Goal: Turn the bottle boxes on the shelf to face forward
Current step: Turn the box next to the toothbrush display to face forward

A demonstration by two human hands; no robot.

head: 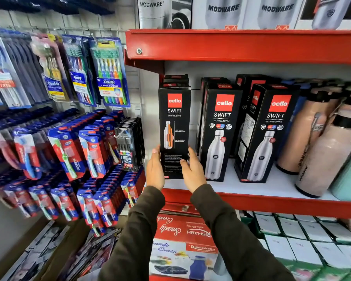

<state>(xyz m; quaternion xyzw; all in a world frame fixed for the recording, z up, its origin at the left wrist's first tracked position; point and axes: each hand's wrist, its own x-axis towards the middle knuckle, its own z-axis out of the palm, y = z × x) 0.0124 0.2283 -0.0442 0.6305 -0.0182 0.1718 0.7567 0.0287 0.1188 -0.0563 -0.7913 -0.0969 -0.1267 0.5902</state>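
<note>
Three black Cello Swift bottle boxes stand upright on the white shelf (pixel 251 187). The left box (pixel 174 118) shows a face with a small cutaway bottle and fine print. My left hand (pixel 154 169) presses its lower left edge and my right hand (pixel 193 169) its lower right edge, so both hands grip it. The middle box (pixel 221 130) shows its front with a large steel bottle. The right box (pixel 268 134) stands slightly angled, front and one side visible. More black boxes stand behind them.
Pink and teal loose bottles (pixel 320 142) crowd the shelf's right end. Toothbrush packs (pixel 107 74) hang on the grid panel at left. A red shelf lip (pixel 241 45) runs above, with Modware boxes (pixel 223 11) on top. Red combo boxes (pixel 182 240) sit below.
</note>
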